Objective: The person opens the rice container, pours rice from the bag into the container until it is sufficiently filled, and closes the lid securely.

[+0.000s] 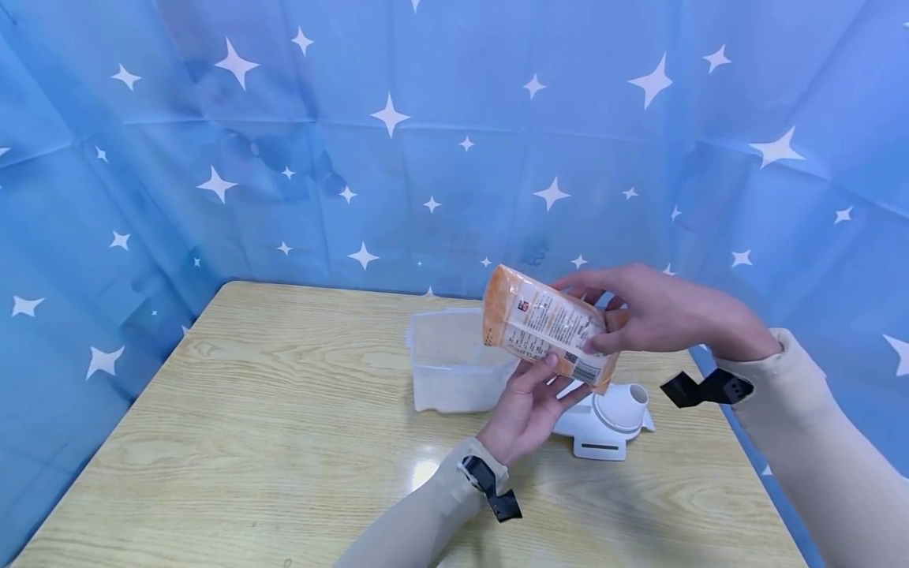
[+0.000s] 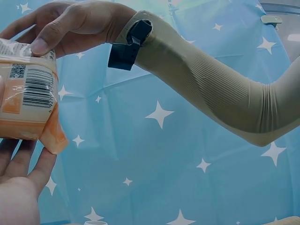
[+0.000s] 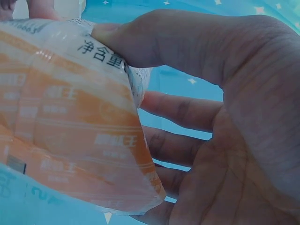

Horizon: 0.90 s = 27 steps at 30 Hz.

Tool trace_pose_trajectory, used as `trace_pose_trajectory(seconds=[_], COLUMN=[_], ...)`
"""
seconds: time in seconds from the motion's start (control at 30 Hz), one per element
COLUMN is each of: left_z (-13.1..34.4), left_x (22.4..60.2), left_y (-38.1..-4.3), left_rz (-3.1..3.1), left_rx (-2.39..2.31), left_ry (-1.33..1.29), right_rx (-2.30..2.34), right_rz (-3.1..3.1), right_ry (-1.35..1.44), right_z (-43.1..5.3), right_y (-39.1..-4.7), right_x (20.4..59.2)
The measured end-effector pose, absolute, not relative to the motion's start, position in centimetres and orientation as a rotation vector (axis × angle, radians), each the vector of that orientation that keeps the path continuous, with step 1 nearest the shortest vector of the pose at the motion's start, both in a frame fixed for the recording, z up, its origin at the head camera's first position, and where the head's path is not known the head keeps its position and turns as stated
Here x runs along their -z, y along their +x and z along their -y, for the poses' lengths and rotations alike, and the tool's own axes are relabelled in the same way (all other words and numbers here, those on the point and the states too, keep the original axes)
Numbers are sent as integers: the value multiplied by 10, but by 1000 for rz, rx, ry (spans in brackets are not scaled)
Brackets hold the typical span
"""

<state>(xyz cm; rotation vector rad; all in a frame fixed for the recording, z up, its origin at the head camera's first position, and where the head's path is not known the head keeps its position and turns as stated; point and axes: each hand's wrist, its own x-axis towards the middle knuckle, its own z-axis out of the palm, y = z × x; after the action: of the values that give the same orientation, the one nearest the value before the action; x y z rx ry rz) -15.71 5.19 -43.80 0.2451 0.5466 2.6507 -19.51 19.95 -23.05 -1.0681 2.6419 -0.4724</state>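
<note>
An orange-and-white plastic packet (image 1: 543,319) with printed text and a barcode is held tilted above the table. The left hand (image 1: 524,412) grips its lower edge from below, thumb on the printed face. At the packet's right end, the right hand (image 1: 663,312) pinches it with the thumb on the near side and fingers behind. In the right wrist view, the packet (image 3: 70,126) shows its orange side, with the right thumb pressed on its edge. The left wrist view shows the barcode end of the packet (image 2: 28,98) between both hands.
Behind the left hand stands a clear plastic container (image 1: 454,386). A white plastic part with a round spout (image 1: 618,410) lies to its right, partly hidden by the left hand. Both are on a wooden table (image 1: 284,426), with a blue star-patterned curtain (image 1: 454,158) around it.
</note>
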Motion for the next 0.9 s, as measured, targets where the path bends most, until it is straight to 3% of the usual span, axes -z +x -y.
trace_pose_trajectory(seconds=[0.9], left_z=[-51], left_x=[434], left_y=[-156], left_rz=[-503], left_rx=[-2678], left_ry=[251], right_rx=[425], right_rz=[-2657], right_ry=[-1062], right_z=[-194], right_y=[-195], right_x=[226])
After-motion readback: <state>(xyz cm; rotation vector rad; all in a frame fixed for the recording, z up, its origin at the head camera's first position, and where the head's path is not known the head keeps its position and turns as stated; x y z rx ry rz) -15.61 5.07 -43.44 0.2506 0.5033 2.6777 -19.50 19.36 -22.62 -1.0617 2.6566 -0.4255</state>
